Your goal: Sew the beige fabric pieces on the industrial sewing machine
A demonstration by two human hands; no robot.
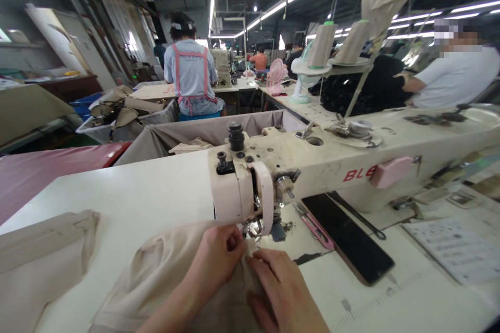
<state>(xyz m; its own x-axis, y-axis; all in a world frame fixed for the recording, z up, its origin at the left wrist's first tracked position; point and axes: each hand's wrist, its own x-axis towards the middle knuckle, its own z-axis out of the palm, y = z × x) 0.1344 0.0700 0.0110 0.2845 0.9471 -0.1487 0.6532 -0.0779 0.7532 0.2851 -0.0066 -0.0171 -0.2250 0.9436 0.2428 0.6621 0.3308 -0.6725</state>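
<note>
Head view, looking down at the bench: both hands meet on a piece of beige fabric (156, 276) spread over the white table (128, 197), right under the head of the cream sewing machine (312, 166). The left hand (219, 255) is curled, its fingertips pinching the cloth edge just in front of the presser foot (253, 228). The right hand (283, 286) lies flatter, fingers pressed down on the fabric beside the left one, the two nearly touching. Whether the needle is down in the cloth I cannot tell.

Just right of the needle lie pink thread snips (314, 229) and a dark phone (347, 237), side by side on the table. A second folded beige piece (42, 250) sits at the far left. Farther back, a person in a light blue shirt (190, 73) sits facing away at another station.
</note>
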